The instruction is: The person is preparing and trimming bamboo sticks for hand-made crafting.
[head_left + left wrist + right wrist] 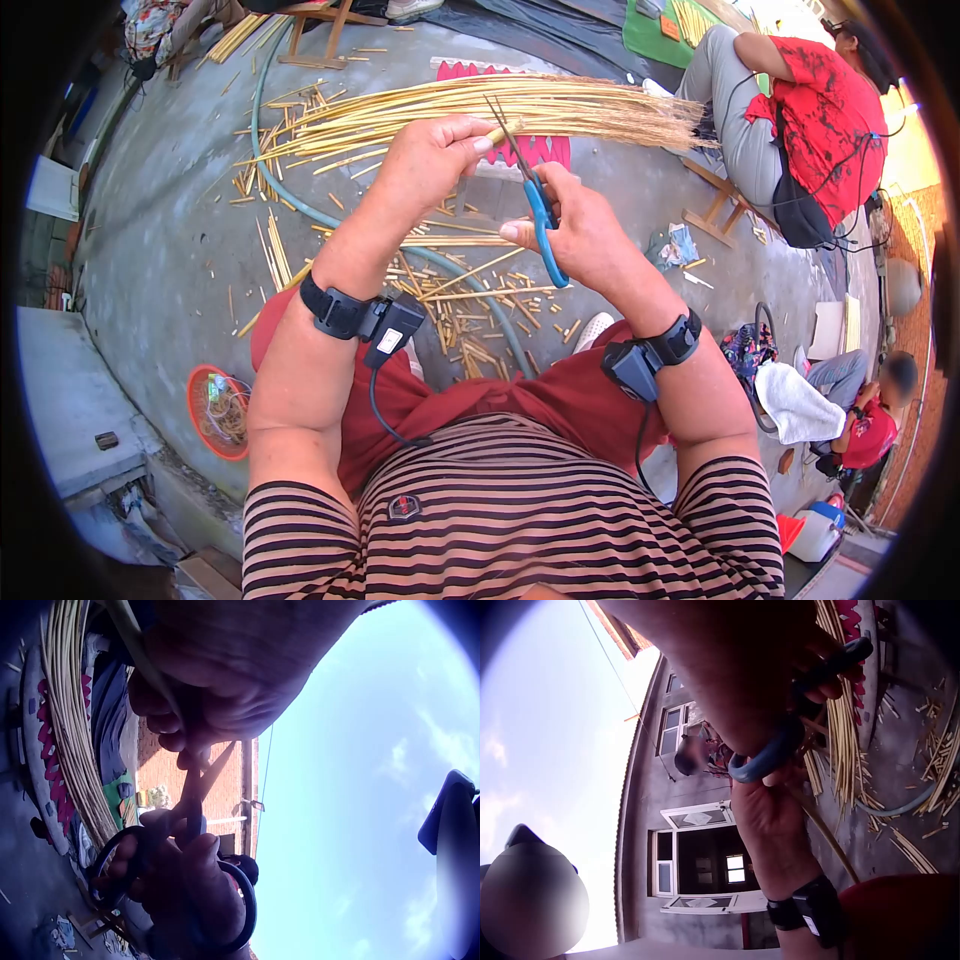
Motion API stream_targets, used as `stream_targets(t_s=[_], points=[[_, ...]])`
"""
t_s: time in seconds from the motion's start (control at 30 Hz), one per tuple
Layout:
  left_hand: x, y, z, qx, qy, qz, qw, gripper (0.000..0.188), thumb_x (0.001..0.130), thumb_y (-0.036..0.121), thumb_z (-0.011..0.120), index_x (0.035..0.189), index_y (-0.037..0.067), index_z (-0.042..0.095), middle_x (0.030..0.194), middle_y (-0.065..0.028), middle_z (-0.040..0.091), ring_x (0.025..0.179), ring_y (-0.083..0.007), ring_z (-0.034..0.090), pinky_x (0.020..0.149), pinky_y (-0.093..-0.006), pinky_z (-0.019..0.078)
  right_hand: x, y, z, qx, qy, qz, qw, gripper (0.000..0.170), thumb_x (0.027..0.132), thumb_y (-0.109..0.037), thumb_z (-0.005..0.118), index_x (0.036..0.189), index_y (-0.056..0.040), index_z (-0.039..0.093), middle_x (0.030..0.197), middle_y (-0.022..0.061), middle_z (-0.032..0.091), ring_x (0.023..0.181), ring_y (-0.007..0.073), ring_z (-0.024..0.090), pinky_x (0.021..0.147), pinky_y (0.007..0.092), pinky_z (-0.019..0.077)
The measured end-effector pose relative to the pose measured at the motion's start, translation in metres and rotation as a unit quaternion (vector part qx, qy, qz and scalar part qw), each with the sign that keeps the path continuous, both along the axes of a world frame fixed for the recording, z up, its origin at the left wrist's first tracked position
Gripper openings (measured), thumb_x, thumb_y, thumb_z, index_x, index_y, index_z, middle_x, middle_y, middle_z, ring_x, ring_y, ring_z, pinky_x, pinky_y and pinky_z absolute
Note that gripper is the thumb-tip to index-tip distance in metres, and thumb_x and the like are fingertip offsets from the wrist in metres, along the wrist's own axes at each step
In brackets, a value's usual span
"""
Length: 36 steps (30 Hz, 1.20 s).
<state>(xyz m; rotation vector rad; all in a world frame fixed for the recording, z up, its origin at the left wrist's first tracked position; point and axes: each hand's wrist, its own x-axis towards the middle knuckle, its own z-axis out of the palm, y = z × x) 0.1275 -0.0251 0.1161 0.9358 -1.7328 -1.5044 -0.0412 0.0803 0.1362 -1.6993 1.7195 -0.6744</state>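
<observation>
My left hand (428, 168) pinches a pale yellow plant stalk (507, 131) near its end, between thumb and fingers. In the right wrist view the rest of the stalk (826, 836) runs back along the left forearm. My right hand (588, 228) grips scissors with blue handles (541, 225), fingers and thumb through the loops. Their dark blades stand apart, overlapping the stalk's end in the head view. From the left wrist, the scissor blades (214, 774) reach right up to the left fingertips. Beyond the hands lies a long bundle of stalks (400, 112) with brushy tips.
Under the bundle is a pink rack (545, 150) with white edges. Cut stalk pieces (480, 350) litter the concrete, crossed by a green hose (455, 265). An orange basket (240, 452) stands left. A seated person in red (825, 130) is at the right, near a wooden stool (715, 215).
</observation>
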Motion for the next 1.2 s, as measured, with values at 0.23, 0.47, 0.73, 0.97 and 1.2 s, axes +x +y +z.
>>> stream_targets(t_s=[0.23,0.47,0.73,0.97,1.2], points=[[-0.002,0.008,0.01,0.011,-0.03,-0.009,0.999,0.022,0.085,0.013,0.059,0.103,0.003,0.067,0.066,0.0033,0.055,0.058,-0.0053,0.047,0.053,-0.0215,0.0393,-0.004,0.01,-0.006,-0.039,-0.01,-0.011,0.999,0.039,0.073,-0.019,0.071,0.101,-0.0006,0.05,0.072,0.0145,0.057,0.068,0.0273,0.057,0.063,0.037,0.0459],[0.002,0.007,0.012,-0.061,-0.048,-0.016,0.997,0.016,0.083,0.014,0.063,0.094,0.004,0.063,0.068,-0.0019,0.06,0.061,-0.0125,0.056,0.054,-0.0258,0.0434,-0.002,0.013,-0.016,-0.055,-0.041,-0.023,0.997,0.035,0.071,-0.016,0.068,0.098,-0.001,0.052,0.069,0.0188,0.059,0.068,0.0338,0.06,0.063,0.0407,0.0466],[-0.003,0.019,0.008,-0.389,-0.106,0.101,0.909,0.014,0.078,0.007,0.067,0.088,0.004,0.057,0.072,-0.0128,0.062,0.064,-0.0257,0.063,0.056,-0.031,0.0477,0.006,0.008,-0.014,-0.044,-0.089,-0.042,0.994,0.041,0.072,-0.014,0.07,0.106,0.0007,0.051,0.08,0.0096,0.058,0.071,0.0158,0.056,0.067,0.0302,0.0469],[0.002,0.02,0.009,-0.433,-0.132,0.068,0.889,0.013,0.078,0.008,0.066,0.085,0.003,0.057,0.07,-0.0126,0.061,0.061,-0.026,0.061,0.054,-0.0311,0.0462,0.004,0.011,-0.014,-0.012,-0.113,-0.024,0.993,0.039,0.074,-0.011,0.068,0.106,0.0017,0.051,0.08,0.0059,0.056,0.072,0.0116,0.054,0.067,0.0274,0.047],[0.003,0.017,0.014,-0.359,-0.126,0.021,0.924,0.008,0.081,0.006,0.063,0.084,0.003,0.056,0.062,-0.006,0.056,0.056,-0.0145,0.056,0.051,-0.0271,0.0421,0.005,0.016,-0.017,-0.028,-0.08,-0.023,0.996,0.033,0.074,-0.011,0.066,0.1,0.0014,0.049,0.076,0.0071,0.056,0.069,0.0112,0.053,0.065,0.0272,0.0467]])
